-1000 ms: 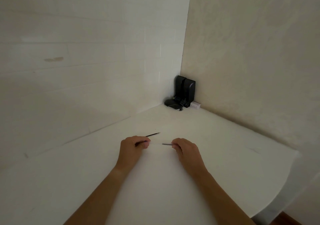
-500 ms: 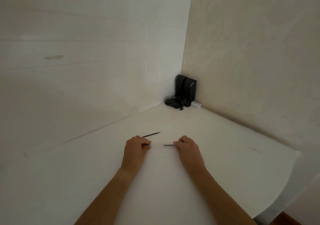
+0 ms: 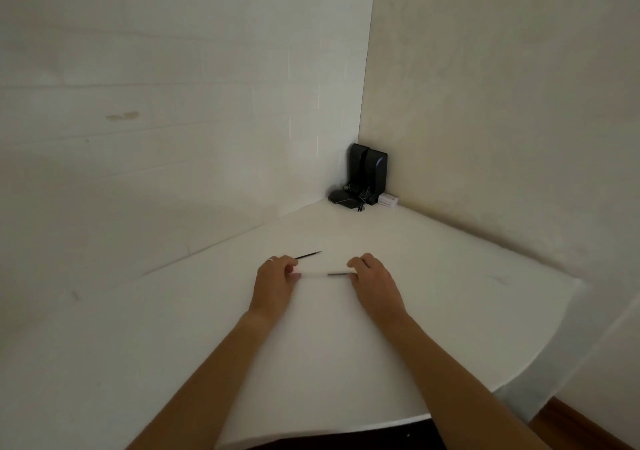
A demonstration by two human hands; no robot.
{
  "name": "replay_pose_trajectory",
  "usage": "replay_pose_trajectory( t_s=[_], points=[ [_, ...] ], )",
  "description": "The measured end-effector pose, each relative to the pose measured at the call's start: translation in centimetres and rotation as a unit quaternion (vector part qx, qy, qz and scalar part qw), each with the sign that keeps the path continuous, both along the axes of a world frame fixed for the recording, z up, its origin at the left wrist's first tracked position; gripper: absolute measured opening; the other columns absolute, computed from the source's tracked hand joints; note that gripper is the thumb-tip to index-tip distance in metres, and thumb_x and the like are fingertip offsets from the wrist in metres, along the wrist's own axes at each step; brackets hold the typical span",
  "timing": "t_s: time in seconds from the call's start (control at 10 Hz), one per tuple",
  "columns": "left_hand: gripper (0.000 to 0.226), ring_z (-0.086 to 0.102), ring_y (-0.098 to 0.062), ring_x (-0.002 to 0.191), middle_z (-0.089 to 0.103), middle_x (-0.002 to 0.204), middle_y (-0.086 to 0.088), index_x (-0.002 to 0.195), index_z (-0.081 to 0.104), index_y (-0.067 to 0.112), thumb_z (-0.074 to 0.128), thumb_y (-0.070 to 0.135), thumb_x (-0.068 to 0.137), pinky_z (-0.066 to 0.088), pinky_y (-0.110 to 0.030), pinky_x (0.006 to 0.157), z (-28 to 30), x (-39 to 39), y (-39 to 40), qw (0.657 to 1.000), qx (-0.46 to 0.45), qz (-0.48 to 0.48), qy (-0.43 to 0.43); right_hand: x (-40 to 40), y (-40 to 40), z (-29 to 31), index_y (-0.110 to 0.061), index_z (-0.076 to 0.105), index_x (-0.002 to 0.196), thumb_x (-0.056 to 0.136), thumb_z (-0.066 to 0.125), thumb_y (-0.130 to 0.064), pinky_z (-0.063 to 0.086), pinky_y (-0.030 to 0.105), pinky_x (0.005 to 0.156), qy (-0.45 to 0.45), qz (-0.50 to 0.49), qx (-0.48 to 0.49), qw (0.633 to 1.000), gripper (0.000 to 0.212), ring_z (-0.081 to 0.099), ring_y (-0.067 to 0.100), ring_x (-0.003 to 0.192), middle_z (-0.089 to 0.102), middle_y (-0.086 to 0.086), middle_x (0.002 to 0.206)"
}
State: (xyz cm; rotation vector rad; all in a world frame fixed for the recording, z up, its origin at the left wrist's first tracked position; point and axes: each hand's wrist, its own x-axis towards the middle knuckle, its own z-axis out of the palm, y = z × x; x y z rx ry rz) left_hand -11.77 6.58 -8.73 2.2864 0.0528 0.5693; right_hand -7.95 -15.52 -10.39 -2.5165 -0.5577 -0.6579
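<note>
A thin pale tube (image 3: 313, 274) with a dark tip (image 3: 337, 273) lies across the white table (image 3: 433, 297), one end pinched by the curled fingers of the left hand (image 3: 275, 281), the other by those of the right hand (image 3: 372, 276). One dark stick (image 3: 308, 255) pokes out behind the left hand. Far beyond the tube, in the corner: two black boxes (image 3: 367, 169), one small white box (image 3: 388, 200).

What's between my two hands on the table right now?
In the head view, a thin stick spans the gap between the left hand and right hand: pale on the left, dark grey near the right fingers; underneath, bare white table.
</note>
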Motion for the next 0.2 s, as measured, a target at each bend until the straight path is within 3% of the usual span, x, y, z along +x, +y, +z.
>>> replay_pose_trajectory(
  t_s=[0.1, 0.2],
  points=[
    [0.023, 0.063, -0.013, 0.074, 0.07, 0.097, -0.009, 0.107, 0.072, 0.015, 0.073, 0.005, 0.086, 0.058, -0.042, 0.083, 4.0, -1.7, 0.2, 0.999, -0.003, -0.02, -0.034, -2.1, -0.1, 4.6, -0.018, 0.067, 0.096, 0.091, 0.067, -0.014, 0.054, 0.04, 0.07, -0.022, 0.009, 0.086, 0.996, 0.007, 0.061, 0.016, 0.073, 0.062, -0.002, 0.092],
    [0.019, 0.065, -0.007, 0.074, 0.072, 0.094, 0.0, 0.1, 0.072, 0.024, 0.067, 0.007, 0.091, 0.055, -0.025, 0.069, 11.7, -6.7, 0.5, 0.98, -0.021, -0.028, -0.198, -7.0, -2.3, 13.7, -0.024, 0.068, 0.089, 0.091, 0.069, -0.011, 0.053, 0.034, 0.066, -0.11, 0.047, 0.237, 0.964, 0.014, 0.061, 0.009, 0.067, 0.067, -0.011, 0.084]
  ],
)
